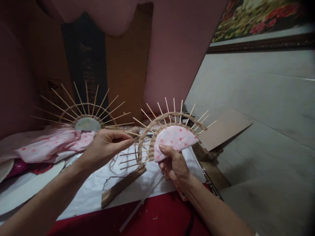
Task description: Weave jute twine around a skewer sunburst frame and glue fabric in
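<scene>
My right hand (176,164) grips a half-round woven piece (174,139) by its flat edge, thumb on top of the pink flowered cloth. Thin wooden sticks fan out from its curve, with a braided twine band (151,125) woven through them in an outer arc. To its left, my left hand (110,144) is pinched closed near the stick ends; what lies between its fingertips is too small to make out. A ball of twine (133,131) sits just behind those fingertips. A second half-round stick frame (88,124), with a pale centre, stands further back on the left.
Flowered cloth (57,144) lies bunched at left beside white curved pieces (31,186). A wooden strip (123,186) and loose twine rest on the white sheet (81,196), above red cloth (157,213). A brown board (223,127) lies at right; cardboard (126,65) stands behind.
</scene>
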The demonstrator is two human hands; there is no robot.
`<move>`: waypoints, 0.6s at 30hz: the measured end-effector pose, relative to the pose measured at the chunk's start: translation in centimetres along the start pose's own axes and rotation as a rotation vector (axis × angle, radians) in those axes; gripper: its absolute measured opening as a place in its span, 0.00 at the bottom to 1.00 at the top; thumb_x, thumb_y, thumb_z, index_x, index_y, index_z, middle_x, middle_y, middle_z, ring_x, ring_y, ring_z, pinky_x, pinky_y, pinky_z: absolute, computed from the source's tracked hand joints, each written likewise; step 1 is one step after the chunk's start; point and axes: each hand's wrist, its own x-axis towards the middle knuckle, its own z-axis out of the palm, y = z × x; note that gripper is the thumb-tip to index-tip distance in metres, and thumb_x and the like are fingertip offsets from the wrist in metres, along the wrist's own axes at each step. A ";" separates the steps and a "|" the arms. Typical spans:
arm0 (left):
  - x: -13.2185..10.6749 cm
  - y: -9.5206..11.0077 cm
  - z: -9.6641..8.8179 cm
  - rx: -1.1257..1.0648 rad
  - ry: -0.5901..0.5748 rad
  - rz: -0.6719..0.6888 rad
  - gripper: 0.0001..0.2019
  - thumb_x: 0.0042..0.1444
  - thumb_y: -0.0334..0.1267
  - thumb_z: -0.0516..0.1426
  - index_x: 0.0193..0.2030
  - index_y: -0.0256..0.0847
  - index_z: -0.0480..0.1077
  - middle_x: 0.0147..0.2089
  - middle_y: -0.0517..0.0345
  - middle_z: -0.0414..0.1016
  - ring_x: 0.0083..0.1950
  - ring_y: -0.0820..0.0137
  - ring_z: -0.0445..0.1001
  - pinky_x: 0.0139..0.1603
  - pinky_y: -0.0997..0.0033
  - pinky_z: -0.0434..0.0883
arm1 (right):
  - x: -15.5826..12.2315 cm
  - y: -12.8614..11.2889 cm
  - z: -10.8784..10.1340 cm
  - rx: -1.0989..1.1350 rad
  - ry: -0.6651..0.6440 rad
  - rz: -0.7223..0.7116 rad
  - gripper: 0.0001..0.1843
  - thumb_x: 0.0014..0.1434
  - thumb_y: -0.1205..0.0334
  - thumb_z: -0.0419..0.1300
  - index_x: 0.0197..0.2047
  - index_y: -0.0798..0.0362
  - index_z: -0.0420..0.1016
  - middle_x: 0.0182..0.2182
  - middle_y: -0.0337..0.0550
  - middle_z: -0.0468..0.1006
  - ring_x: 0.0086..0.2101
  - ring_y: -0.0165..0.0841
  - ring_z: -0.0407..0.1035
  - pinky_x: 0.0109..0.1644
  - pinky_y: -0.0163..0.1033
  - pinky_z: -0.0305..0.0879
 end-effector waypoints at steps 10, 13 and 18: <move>-0.5 0.9 0.4 0.074 -0.090 0.057 0.09 0.53 0.40 0.58 0.32 0.37 0.78 0.30 0.55 0.79 0.30 0.72 0.72 0.28 0.77 0.67 | 0.1 0.6 -0.3 0.000 -0.046 0.058 0.12 0.46 0.59 0.66 0.20 0.58 0.71 0.11 0.34 0.70 0.09 0.23 0.61 0.09 0.26 0.53; -0.6 1.0 0.1 0.048 -0.082 0.039 0.08 0.52 0.39 0.59 0.32 0.38 0.78 0.30 0.56 0.79 0.30 0.73 0.73 0.28 0.78 0.67 | 0.3 0.6 -0.5 0.034 -0.057 0.059 0.12 0.47 0.60 0.66 0.20 0.58 0.72 0.12 0.35 0.71 0.10 0.23 0.61 0.09 0.26 0.53; -1.0 1.4 -0.3 0.036 -0.056 0.070 0.07 0.51 0.39 0.60 0.32 0.40 0.79 0.30 0.58 0.80 0.29 0.73 0.73 0.27 0.79 0.68 | 0.3 0.3 -0.4 0.113 -0.080 0.109 0.13 0.45 0.61 0.66 0.18 0.57 0.69 0.11 0.33 0.69 0.09 0.22 0.59 0.09 0.25 0.52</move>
